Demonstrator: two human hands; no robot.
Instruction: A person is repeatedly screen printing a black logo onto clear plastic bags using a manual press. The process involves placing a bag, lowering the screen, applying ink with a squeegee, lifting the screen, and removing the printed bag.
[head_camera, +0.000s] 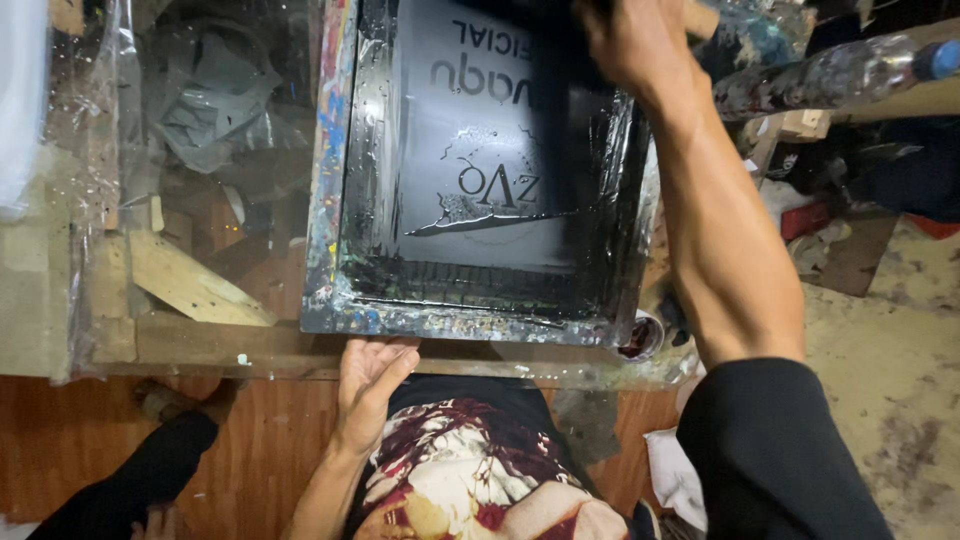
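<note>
A screen-printing frame (335, 180) with a paint-spattered rim lies flat on the wooden bench, its mesh covered in black ink around a grey stencil with reversed lettering. My left hand (368, 385) presses against the near edge of the frame, fingers together, holding nothing. My right hand (635, 40) reaches over the far right corner of the screen and is closed on a wooden-handled squeegee (702, 18), most of which is hidden by the hand and the frame's edge.
A small open pot of dark ink (642, 338) sits by the frame's near right corner. An ink-smeared plastic bottle (840, 72) lies at upper right. Clear plastic sheeting (215, 110) covers the bench at left. White cloth (672, 470) lies on the floor.
</note>
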